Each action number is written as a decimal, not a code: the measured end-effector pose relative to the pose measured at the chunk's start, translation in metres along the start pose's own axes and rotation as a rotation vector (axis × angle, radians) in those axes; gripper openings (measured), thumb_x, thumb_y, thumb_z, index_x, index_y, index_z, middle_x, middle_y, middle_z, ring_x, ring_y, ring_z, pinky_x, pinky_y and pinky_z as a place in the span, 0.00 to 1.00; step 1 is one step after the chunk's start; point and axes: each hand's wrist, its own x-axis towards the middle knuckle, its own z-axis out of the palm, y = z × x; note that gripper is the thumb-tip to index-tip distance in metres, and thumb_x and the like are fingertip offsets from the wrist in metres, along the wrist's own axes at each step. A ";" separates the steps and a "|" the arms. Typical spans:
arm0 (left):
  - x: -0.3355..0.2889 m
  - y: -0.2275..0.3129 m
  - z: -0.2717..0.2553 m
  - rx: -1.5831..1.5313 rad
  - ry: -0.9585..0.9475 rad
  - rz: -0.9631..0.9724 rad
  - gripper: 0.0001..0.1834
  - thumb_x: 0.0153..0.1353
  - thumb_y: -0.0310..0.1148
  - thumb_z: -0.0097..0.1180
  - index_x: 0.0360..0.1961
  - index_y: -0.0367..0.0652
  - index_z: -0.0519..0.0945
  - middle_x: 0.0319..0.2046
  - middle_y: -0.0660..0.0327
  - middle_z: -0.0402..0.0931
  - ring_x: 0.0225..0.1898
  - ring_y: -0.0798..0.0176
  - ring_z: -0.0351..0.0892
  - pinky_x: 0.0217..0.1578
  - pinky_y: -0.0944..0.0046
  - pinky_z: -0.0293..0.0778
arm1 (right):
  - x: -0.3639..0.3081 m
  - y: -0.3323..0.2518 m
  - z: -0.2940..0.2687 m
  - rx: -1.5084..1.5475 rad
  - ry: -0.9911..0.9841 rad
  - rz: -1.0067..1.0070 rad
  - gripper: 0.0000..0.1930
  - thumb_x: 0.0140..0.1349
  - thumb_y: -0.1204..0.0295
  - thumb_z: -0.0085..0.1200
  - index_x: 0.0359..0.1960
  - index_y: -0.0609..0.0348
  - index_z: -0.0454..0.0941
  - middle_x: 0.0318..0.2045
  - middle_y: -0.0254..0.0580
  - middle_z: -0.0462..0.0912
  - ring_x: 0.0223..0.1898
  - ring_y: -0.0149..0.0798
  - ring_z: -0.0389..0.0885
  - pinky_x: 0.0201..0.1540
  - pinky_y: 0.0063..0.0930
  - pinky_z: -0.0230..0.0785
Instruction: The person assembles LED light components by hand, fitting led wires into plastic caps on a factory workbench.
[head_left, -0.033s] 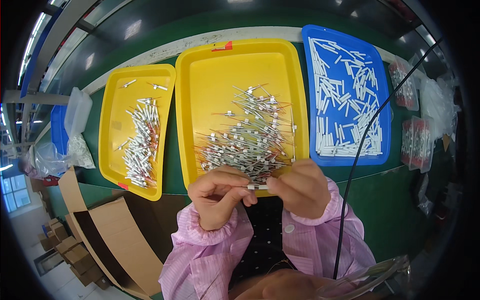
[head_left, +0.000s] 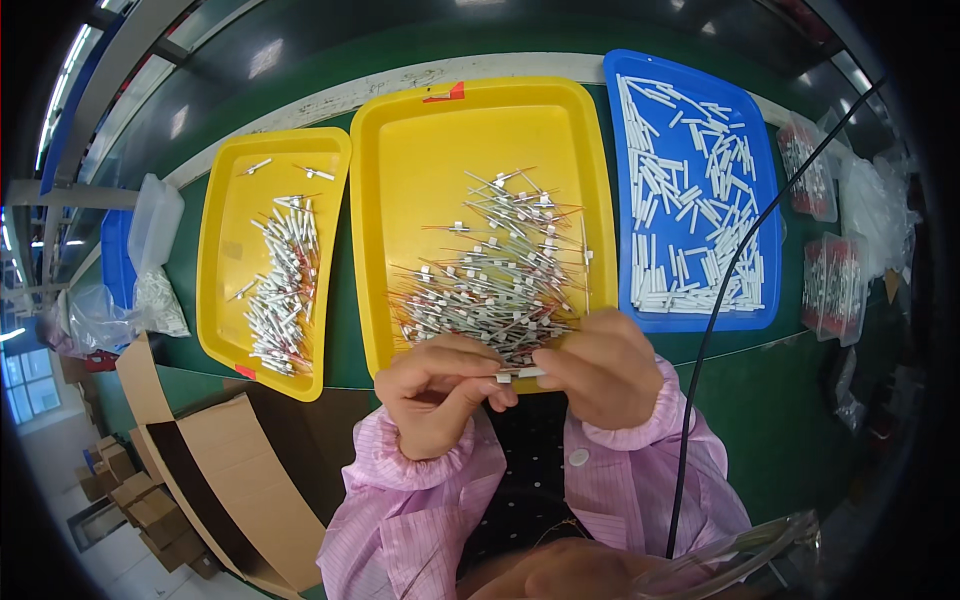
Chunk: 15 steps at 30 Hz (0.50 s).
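Both hands met at the near edge of the large yellow tray. Left hand and right hand pinched one small white sleeve piece between closed fingertips; it lay horizontal, long axis running left to right between the two hands, just above the pink cuffs.

Trays counted: three. The large yellow one held a tangled heap of wired parts, too many to count. The smaller yellow tray to the left held a loose row of sleeved parts. The blue tray to the right held scattered white tubes, uncountable. One black cable crossed the green bench.
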 end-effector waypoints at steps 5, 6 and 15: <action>0.017 -0.002 -0.011 0.663 -0.376 0.499 0.10 0.48 0.10 0.57 0.34 0.25 0.80 0.35 0.43 0.80 0.30 0.54 0.84 0.28 0.64 0.80 | 0.004 0.009 -0.001 0.527 -0.125 0.410 0.08 0.50 0.82 0.63 0.33 0.65 0.82 0.27 0.39 0.76 0.28 0.38 0.73 0.29 0.29 0.64; 0.020 0.000 -0.011 0.665 -0.375 0.504 0.10 0.48 0.10 0.57 0.34 0.25 0.80 0.35 0.43 0.80 0.30 0.54 0.84 0.28 0.64 0.80 | 0.004 0.010 -0.002 0.527 -0.125 0.405 0.08 0.50 0.82 0.63 0.33 0.65 0.82 0.27 0.39 0.76 0.28 0.38 0.73 0.29 0.29 0.64; 0.040 0.025 -0.034 1.383 -0.433 0.667 0.08 0.43 0.18 0.59 0.28 0.33 0.77 0.29 0.52 0.78 0.27 0.55 0.79 0.24 0.57 0.75 | -0.008 0.012 -0.003 0.391 -0.107 0.816 0.16 0.53 0.77 0.63 0.44 0.63 0.77 0.29 0.41 0.77 0.30 0.37 0.74 0.33 0.30 0.66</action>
